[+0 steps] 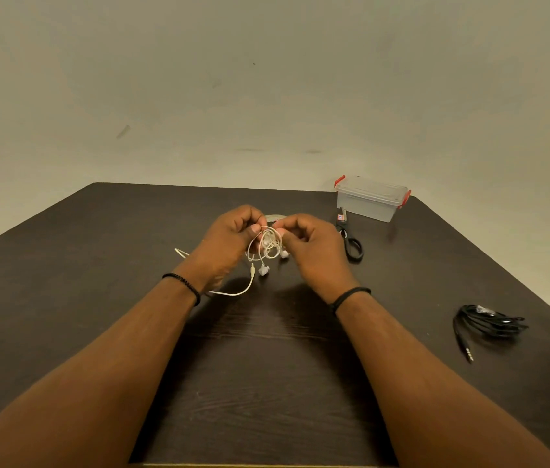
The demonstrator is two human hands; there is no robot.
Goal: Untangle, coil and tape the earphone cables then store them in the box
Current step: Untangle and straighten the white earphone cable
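Hands are meeting above the middle of the dark table (98, 332): the left hand (229, 241) is pinching the tangled white earphone cable (268, 246) at its top, and just right of the tangle the right hand (314, 251) is pinching it too, earbuds dangling below. One strand is trailing left of the tangle, under the left wrist. Behind the tangle a tape roll (275, 218) is peeking out. Right of the tangle, scissors (351, 241) are lying; farther right, the closed clear box (371, 202); nearer, a coiled black earphone cable (489, 324).

Dark matt wood-grain table (98, 298); translucent plastic box (368, 206).
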